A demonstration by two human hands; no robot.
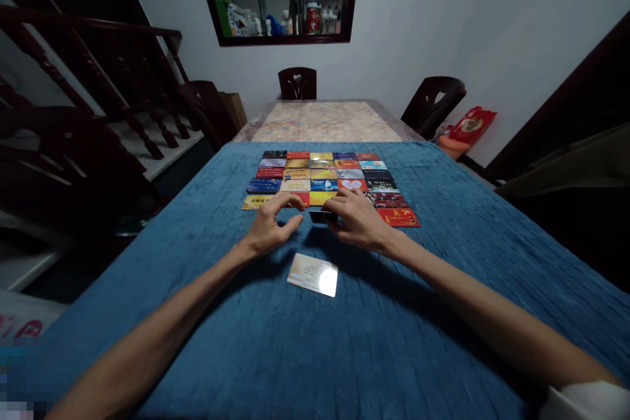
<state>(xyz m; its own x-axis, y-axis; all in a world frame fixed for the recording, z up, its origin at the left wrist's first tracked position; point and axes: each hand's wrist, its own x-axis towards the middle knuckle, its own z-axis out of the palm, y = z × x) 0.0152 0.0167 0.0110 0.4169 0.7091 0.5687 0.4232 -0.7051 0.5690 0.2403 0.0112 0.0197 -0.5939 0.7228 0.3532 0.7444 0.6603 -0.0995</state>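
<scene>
A grid of several colourful cards (325,174) lies in rows on the blue cloth (344,341). My right hand (359,218) is closed on a dark card (322,216) just in front of the nearest row. Beside that card, my left hand (270,223) hovers with its fingers curled apart and holds nothing. A single pale card (313,274) lies face up on the cloth, nearer to me than both hands.
Beyond the blue cloth the table top (325,121) shows a marbled pattern. Dark chairs (297,83) stand at the far end, one (433,102) at the right. A wooden stair rail (98,79) runs along the left. A red bag (473,123) sits by the wall.
</scene>
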